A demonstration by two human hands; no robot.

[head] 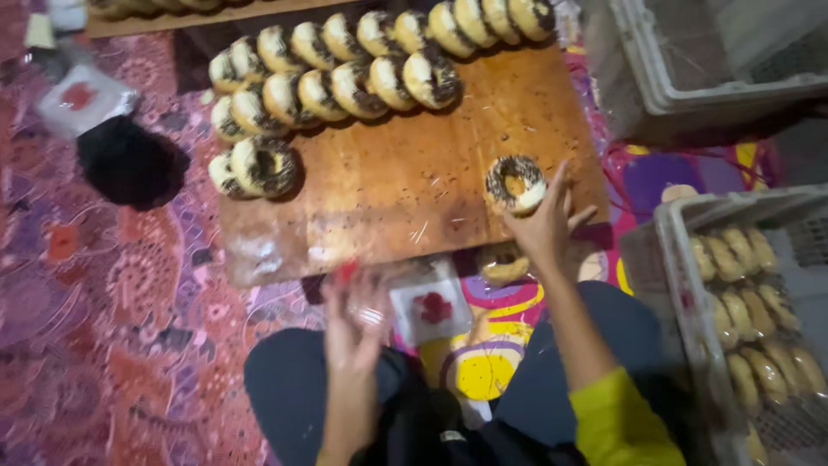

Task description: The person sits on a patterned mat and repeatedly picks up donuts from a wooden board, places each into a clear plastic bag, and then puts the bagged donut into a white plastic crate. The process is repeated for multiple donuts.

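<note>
A: Item one, the right hand (545,226)?

B: Reached forward over the wooden board (405,185), fingers spread, fingertips touching a single chocolate-topped doughnut (515,182). Whether it truly grips the doughnut I cannot tell; the fingers lie against its near edge. The doughnut sits alone near the board's right side, well apart from the rows.

A: Item two, the left hand (358,319)?

B: Raised near the board's front edge, blurred, fingers loosely closed on a clear plastic wrapper (366,304) with a red mark. The two hands are apart.

A: Item three, stock on the board?

B: Rows of chocolate-topped doughnuts (345,82), leaning on one another, across the far half and left side. Chocolate sprinkles scattered over the bare wood.

A: Item four, surroundings?

B: A pile of clear wrappers (429,306) with red marks, just below the board, between the person's knees. A grey plastic crate (668,250) at right holding plain doughnuts (759,319) in lines. A second grey crate (655,78) at upper right. A patterned mat (103,302) in pink and purple under everything. A yellow sleeve (617,423) on the right arm.
</note>
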